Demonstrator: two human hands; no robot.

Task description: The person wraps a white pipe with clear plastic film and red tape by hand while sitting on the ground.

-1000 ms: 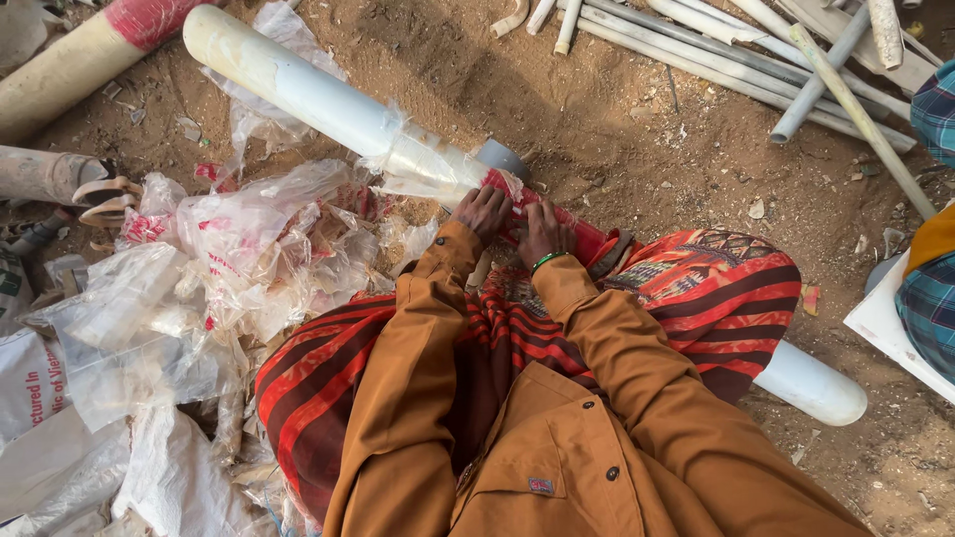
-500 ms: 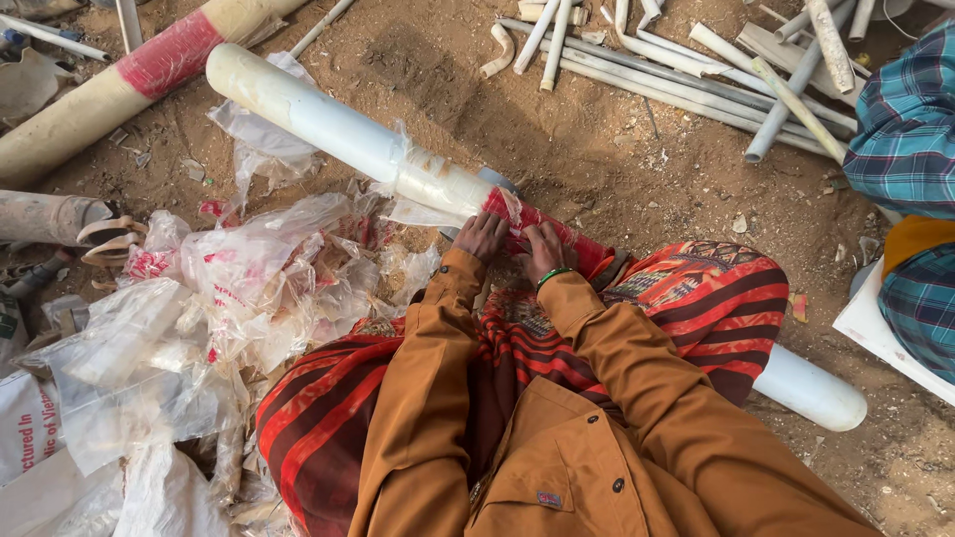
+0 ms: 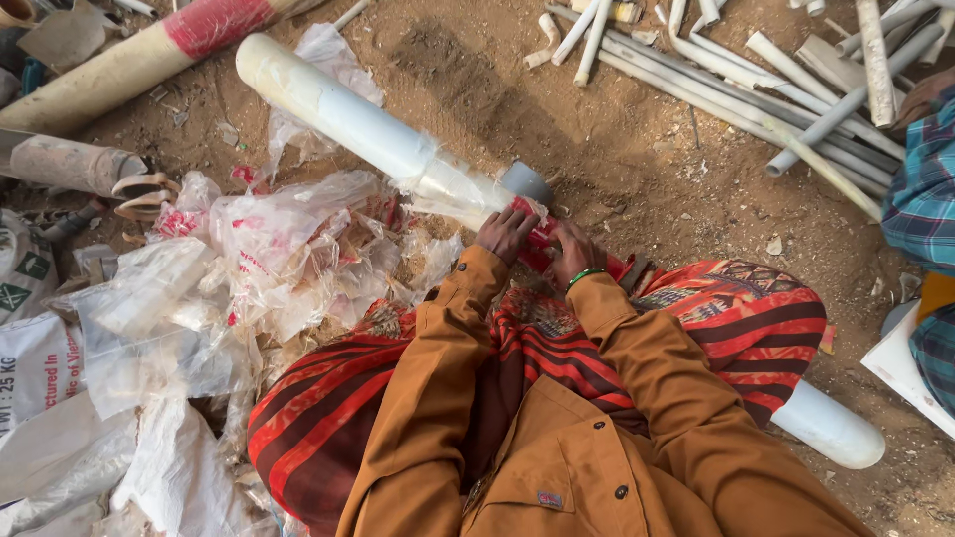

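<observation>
Head view: looking down at a seated person working on a long white pipe point(image 3: 348, 114) lying across the lap.
Pipe: it is running from upper left, under both hands and the red striped cloth point(image 3: 736, 318), and coming out at lower right point(image 3: 831, 428); the middle part is hidden by the cloth and sleeves.
Wrap: clear plastic wrap point(image 3: 453, 189) with red print is clinging to the pipe just ahead of the hands, bunched and partly loosened.
Step in hand: judging from the grip, the person is peeling the wrap off the pipe, and the bare upper-left length suggests that part is already stripped.
Left hand: the left hand point(image 3: 505, 231) is pressing on the pipe at the wrap's edge, fingers curled narrow and pinching plastic.
Right hand: the right hand point(image 3: 572, 254), with a green bangle at the wrist, is lying close beside the left, fingers closed on the red-printed wrap; how much it is gripping I cannot tell.
Next move: it is likely calling for a firm pull along the pipe while one hand is steadying it, since the film looks thin and prone to tearing.
Around: a heap of torn plastic bags point(image 3: 249, 268) is lying on the dirt to the left; thin pipes point(image 3: 756, 80) are piled at upper right; another person's checked sleeve point(image 3: 925, 199) is showing at the right edge.
</observation>
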